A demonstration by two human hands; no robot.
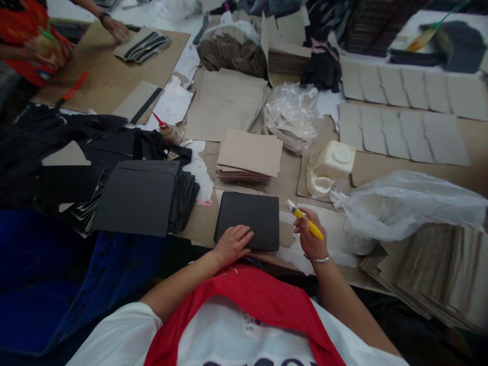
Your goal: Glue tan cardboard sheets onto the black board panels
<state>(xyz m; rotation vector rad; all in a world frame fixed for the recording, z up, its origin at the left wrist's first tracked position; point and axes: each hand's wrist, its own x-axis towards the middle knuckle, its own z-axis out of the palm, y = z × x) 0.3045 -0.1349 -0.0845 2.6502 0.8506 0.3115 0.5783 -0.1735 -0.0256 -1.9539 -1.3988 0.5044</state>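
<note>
My left hand [233,243] lies with its fingers stretched out on the lower left of a black rectangular panel [259,218], which sits on the table in front of me. To the right of that panel, my right hand [313,243] is closed around a yellow-handled brush [314,230], its whitish tip pointing up and left. The tip is apart from the panel. Just behind the panel is a stack of beige boards [249,152]. A cut-open whitish plastic jug [337,157] lies beyond my right hand.
At left stand a stack of black panels [133,195] and dark fabric [110,132]. Clear plastic bags [412,203] and a pile of boards [434,269] are at right. Grey pieces [404,134] lie in rows. Another person's hand [115,29] works at upper left.
</note>
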